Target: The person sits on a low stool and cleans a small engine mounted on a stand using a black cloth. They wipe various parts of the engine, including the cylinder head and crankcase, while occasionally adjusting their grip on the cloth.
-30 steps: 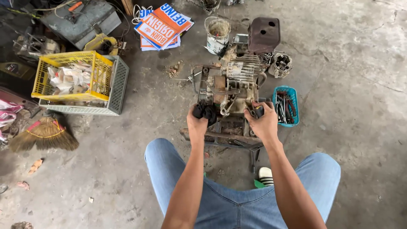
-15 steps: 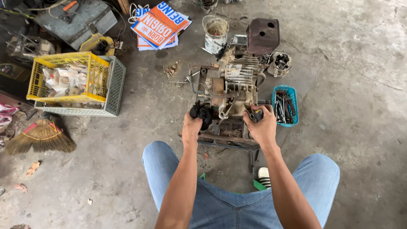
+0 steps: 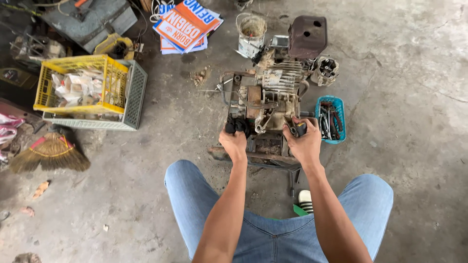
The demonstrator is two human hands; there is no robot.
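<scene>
A dirty small engine point(image 3: 265, 100) on a rusty metal frame sits on the concrete floor between my knees. My left hand point(image 3: 235, 142) grips a black rubber part point(image 3: 237, 125) at the engine's near left corner. At the near right corner my right hand point(image 3: 304, 143) is closed around a black-handled tool point(image 3: 295, 127) pressed against the engine. A brown metal cover point(image 3: 307, 35) lies just beyond the engine.
A blue tray of tools point(image 3: 330, 118) stands right of the engine. A white bucket point(image 3: 251, 33) and printed boards point(image 3: 187, 24) lie behind it. Stacked yellow and grey crates point(image 3: 87, 90) and a straw broom point(image 3: 51, 153) are at the left.
The view has shifted slightly. Both hands stay on the engine's near corners with little visible movement.
</scene>
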